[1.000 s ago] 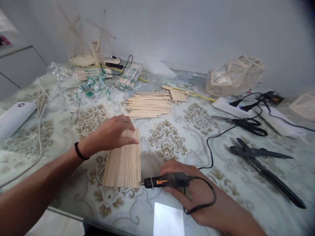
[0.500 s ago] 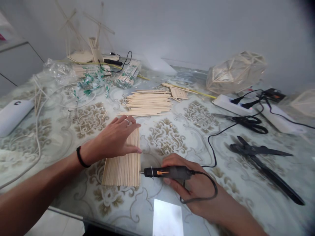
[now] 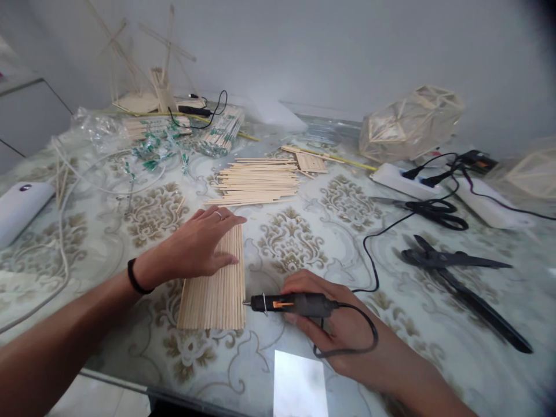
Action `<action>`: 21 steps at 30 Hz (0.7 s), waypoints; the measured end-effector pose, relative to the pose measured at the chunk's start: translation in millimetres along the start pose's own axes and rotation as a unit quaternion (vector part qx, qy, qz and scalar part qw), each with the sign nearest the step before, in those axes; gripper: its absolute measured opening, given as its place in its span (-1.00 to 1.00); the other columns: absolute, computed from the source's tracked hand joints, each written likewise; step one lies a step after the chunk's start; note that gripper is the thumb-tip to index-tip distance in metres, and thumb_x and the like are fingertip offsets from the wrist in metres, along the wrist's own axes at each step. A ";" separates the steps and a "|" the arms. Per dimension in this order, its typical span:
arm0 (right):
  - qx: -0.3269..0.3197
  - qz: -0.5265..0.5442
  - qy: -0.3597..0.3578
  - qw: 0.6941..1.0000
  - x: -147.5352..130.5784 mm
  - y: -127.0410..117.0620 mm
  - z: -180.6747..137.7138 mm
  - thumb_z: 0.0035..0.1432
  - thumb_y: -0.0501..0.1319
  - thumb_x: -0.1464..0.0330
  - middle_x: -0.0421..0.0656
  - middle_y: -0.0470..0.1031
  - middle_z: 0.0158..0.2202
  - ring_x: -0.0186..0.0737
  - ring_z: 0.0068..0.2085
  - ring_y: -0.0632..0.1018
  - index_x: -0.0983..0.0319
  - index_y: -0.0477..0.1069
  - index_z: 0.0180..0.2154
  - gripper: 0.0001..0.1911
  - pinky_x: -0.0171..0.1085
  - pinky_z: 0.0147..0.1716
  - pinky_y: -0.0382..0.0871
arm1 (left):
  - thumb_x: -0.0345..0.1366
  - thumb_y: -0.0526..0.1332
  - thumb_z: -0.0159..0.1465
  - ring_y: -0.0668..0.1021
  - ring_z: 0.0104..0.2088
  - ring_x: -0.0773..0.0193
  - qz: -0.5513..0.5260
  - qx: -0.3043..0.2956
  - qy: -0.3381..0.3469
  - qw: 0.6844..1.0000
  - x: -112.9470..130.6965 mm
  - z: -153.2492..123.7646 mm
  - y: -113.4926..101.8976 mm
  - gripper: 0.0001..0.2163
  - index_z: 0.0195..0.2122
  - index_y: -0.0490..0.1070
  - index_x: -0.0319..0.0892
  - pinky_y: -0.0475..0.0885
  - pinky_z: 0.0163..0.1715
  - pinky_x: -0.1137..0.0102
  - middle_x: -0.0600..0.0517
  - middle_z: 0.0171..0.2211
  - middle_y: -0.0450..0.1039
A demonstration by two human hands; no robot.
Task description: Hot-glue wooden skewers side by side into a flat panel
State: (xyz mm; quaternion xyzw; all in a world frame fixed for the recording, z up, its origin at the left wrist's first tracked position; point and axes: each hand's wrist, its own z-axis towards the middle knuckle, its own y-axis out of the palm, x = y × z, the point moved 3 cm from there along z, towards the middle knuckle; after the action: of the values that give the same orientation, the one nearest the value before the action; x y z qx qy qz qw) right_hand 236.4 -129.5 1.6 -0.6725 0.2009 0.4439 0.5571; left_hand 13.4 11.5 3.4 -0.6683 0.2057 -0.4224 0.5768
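Note:
My left hand (image 3: 195,243) lies flat, fingers stretched out, on the upper part of a mat of thin wooden sticks (image 3: 215,292) laid side by side on the table. My right hand (image 3: 334,321) is closed around a black glue gun (image 3: 292,303) with an orange mark. Its metal tip points left and touches the right edge of the stick mat near its lower corner. The gun's black cord (image 3: 369,255) loops under my right hand and runs back toward the power strip.
A loose pile of sticks (image 3: 258,180) lies behind the mat. A white power strip (image 3: 402,180), black scissors (image 3: 436,211) and long black shears (image 3: 464,284) lie at the right. Stick models (image 3: 410,123) and wrapped stick bundles (image 3: 221,134) stand at the back; a white device (image 3: 19,208) is at far left.
The glue gun tip has travelled up along the mat's right edge, from its bottom corner. My left hand has shifted slightly on the mat. The camera tilted a little.

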 end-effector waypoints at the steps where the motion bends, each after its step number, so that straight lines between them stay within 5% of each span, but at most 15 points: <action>1: -0.001 0.000 0.003 1.000 0.1 0.1 0.1 0.31 0.22 0.45 -0.22 0.52 -0.21 -0.25 -0.25 0.57 0.11 0.39 -0.09 -0.83 -0.27 -0.23 0.45 | -0.22 0.38 0.25 0.40 0.24 -0.08 -0.010 -0.001 0.002 1.000 -0.6 0.4 0.7 -0.39 0.29 0.25 -0.21 0.27 0.27 0.00 -0.21 0.20 0.40; 7: -0.004 0.004 0.005 1.000 1.7 0.9 2.2 0.32 0.22 0.43 -0.22 0.51 -0.21 -0.24 -0.25 0.57 0.10 0.39 -0.08 -0.84 -0.26 -0.22 0.47 | -0.22 0.44 0.18 0.34 0.22 -0.05 -0.090 0.002 -0.003 0.996 -6.6 2.6 2.8 -0.42 0.18 0.28 -0.14 0.26 0.28 0.01 -0.16 0.12 0.36; 12: 0.027 -0.023 -0.029 0.999 4.4 -1.4 -0.4 0.31 0.20 0.47 -0.15 0.56 -0.10 -0.16 -0.13 0.61 0.08 0.39 -0.03 -0.77 -0.21 -0.16 0.50 | -0.19 0.50 0.09 0.44 0.05 0.05 -0.136 0.019 -0.023 0.990 -5.8 2.8 -4.6 -0.48 -0.03 0.26 -0.11 0.41 0.09 0.13 -0.08 0.02 0.34; 17: 0.064 -0.041 -0.022 0.997 5.8 -6.4 -2.7 0.31 0.22 0.46 -0.13 0.58 -0.06 -0.10 -0.07 0.63 0.06 0.41 -0.05 -0.77 -0.20 -0.21 0.52 | -0.21 0.44 0.18 0.55 -0.11 0.19 -0.164 0.037 -0.029 0.985 -3.7 3.4 -9.6 -0.58 -0.02 0.31 -0.13 0.46 -0.06 0.27 0.00 -0.08 0.49; 21: 0.084 -0.047 -0.026 0.995 4.7 -8.7 -2.7 0.30 0.25 0.45 -0.16 0.57 -0.11 -0.12 -0.13 0.63 0.05 0.41 -0.06 -0.78 -0.19 -0.21 0.53 | -0.20 0.37 0.25 0.64 -0.18 0.20 -0.185 -0.004 -0.037 0.982 1.1 3.3 -9.1 -0.74 -0.08 0.50 -0.16 0.47 -0.13 0.33 -0.01 -0.19 0.64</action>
State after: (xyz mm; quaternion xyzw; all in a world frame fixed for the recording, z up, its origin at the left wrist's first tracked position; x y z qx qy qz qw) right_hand 246.6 -128.3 2.7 -0.6202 0.1907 0.4160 0.6371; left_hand 14.7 14.9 12.4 -0.7120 0.0592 -0.4960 0.4934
